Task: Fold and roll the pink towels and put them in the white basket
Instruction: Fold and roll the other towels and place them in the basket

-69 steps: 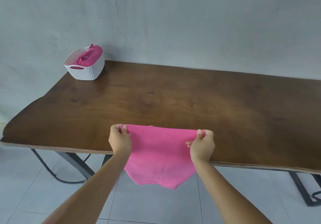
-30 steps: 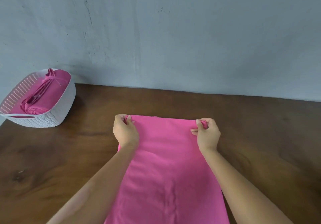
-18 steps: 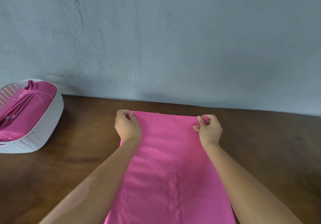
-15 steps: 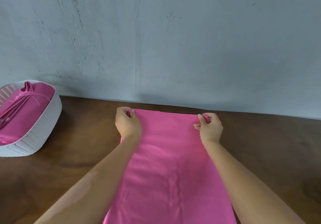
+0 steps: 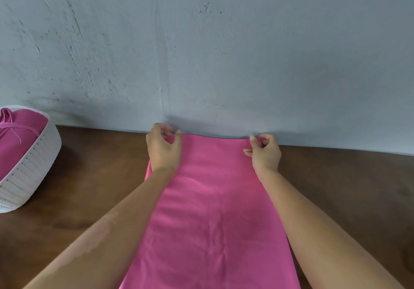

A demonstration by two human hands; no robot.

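Observation:
A long pink towel (image 5: 212,210) lies spread flat on the brown wooden table (image 5: 94,176), running from the near edge to the wall. My left hand (image 5: 163,148) holds its far left corner, fingers curled and thumb on top of the cloth. At the far right corner my right hand (image 5: 265,152) pinches the cloth between thumb and fingers. Both hands are at the table's back edge, close to the wall. The white basket (image 5: 31,167) stands at the far left, partly cut off by the frame, with a rolled pink towel (image 5: 18,136) inside.
A grey plastered wall (image 5: 201,53) rises directly behind the table. Bare wood shows between the basket and the spread towel, and more to the right of the towel.
Both hands have carried the towel's far edge from the table's near edge across to the wall, so the towel now lies stretched out. The view has moved closer, and the basket has slid left.

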